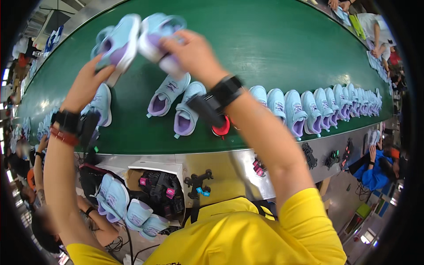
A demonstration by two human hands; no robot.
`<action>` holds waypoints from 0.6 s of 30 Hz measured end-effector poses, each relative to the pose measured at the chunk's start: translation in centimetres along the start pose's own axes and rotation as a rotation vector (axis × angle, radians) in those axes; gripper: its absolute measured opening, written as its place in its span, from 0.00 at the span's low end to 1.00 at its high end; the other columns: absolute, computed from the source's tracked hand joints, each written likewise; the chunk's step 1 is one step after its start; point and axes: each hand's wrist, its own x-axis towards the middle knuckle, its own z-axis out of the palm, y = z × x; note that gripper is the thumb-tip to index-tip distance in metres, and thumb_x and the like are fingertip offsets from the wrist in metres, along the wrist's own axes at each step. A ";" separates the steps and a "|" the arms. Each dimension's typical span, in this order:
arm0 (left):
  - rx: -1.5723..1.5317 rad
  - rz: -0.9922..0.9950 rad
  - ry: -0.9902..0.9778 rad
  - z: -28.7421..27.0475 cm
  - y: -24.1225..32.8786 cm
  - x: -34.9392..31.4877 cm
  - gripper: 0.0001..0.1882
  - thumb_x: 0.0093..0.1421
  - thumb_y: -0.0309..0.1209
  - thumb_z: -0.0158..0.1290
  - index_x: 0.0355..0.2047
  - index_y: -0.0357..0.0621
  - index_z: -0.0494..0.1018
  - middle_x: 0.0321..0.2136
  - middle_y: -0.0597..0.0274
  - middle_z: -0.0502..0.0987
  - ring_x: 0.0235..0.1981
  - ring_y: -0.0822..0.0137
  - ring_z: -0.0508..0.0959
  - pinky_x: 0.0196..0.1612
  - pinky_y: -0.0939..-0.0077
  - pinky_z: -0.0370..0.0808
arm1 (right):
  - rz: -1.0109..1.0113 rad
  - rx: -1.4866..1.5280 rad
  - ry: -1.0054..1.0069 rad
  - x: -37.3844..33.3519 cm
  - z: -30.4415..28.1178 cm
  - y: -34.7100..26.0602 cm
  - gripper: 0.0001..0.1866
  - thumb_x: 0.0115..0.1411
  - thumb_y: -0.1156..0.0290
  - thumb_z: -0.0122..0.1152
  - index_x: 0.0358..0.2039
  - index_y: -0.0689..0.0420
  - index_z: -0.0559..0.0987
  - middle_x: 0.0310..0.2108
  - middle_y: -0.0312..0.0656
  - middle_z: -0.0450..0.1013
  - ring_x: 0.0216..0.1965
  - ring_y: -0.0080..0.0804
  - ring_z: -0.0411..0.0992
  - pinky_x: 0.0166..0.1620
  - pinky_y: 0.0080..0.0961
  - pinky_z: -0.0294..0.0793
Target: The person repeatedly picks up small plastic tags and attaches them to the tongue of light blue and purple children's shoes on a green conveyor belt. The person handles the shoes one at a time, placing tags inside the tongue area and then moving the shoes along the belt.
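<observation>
Over the far left of the green table, my left hand (89, 83) is closed on a light blue sneaker (118, 43) with a lilac lining and white sole. A matching sneaker (155, 34) is tilted beside it, its sole side close to the first one's. My right hand (193, 54) grips this second shoe by its heel end, slightly blurred. Below my right hand stands a pair of the same sneakers (164, 95), toes pointing away from me. Another sneaker (102, 105) sits under my left wrist, partly hidden by the arm.
A long row of matching sneakers (295, 110) runs right along the green table (274, 44). A red object (222, 127) lies behind my right wrist device. Below the near edge are a box of black devices (163, 190) and more sneakers (115, 198). Other people work around the table.
</observation>
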 end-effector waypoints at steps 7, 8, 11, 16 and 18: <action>0.556 0.532 0.185 19.6 13.8 12.0 0.16 0.58 0.40 0.56 0.46 0.53 0.73 0.35 0.55 0.73 0.45 0.56 0.73 0.60 0.38 0.53 | -0.396 -0.978 0.087 0.2 -24.1 10.2 0.19 0.55 0.46 0.60 0.39 0.45 0.80 0.30 0.39 0.77 0.34 0.38 0.74 0.40 0.36 0.63; 0.561 0.543 0.223 23.0 15.1 13.3 0.16 0.58 0.40 0.55 0.46 0.54 0.73 0.35 0.56 0.73 0.44 0.55 0.73 0.59 0.35 0.53 | -0.431 -1.119 0.092 -0.5 -27.5 12.4 0.19 0.55 0.45 0.59 0.39 0.42 0.81 0.30 0.38 0.77 0.36 0.37 0.74 0.41 0.37 0.59; 0.629 0.539 0.151 31.8 19.7 16.2 0.16 0.59 0.42 0.54 0.46 0.55 0.74 0.35 0.57 0.74 0.45 0.55 0.73 0.59 0.34 0.52 | -0.115 -1.301 -0.070 -2.6 -32.9 17.1 0.19 0.56 0.48 0.58 0.45 0.42 0.79 0.37 0.40 0.76 0.45 0.40 0.71 0.46 0.41 0.60; 0.745 0.572 -0.073 35.7 23.2 16.5 0.22 0.59 0.43 0.53 0.53 0.53 0.69 0.42 0.56 0.75 0.46 0.55 0.74 0.59 0.41 0.55 | -0.326 -1.053 0.248 -11.2 -36.5 18.7 0.21 0.53 0.61 0.65 0.47 0.50 0.75 0.41 0.42 0.75 0.45 0.44 0.69 0.46 0.42 0.63; 0.263 0.693 -0.039 32.4 19.4 15.5 0.29 0.57 0.30 0.56 0.60 0.50 0.63 0.53 0.51 0.71 0.54 0.51 0.70 0.59 0.56 0.62 | -0.321 -0.807 0.211 -17.5 -36.5 16.6 0.11 0.53 0.68 0.64 0.36 0.56 0.76 0.33 0.44 0.74 0.37 0.43 0.71 0.39 0.37 0.68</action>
